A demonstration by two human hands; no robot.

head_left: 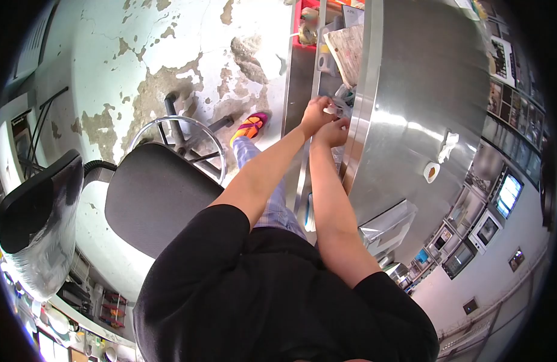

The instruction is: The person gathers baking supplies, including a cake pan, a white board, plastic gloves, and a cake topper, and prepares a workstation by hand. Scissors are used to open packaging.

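Note:
My left hand (318,116) reaches into an open drawer under the steel table, its fingers closed at a piece of clear plastic (342,108). Just beside it, nearer my body, my right hand (331,133) has its fingers curled in; what they hold, if anything, is too small to make out. The drawer (302,72) is pulled out alongside the table edge. Farther along it, past my hands, lie a worn, stained board or pad (345,53) and a grey plastic holder (328,57). Much of the drawer's near part is hidden by my forearms.
The steel tabletop (420,78) runs along my right, bearing a small white cup with brown contents (431,172), crumpled tissue (448,146) and a clear-sided box (390,226). A black swivel chair (161,196) with a chrome foot ring stands to my left on the peeling floor (133,66).

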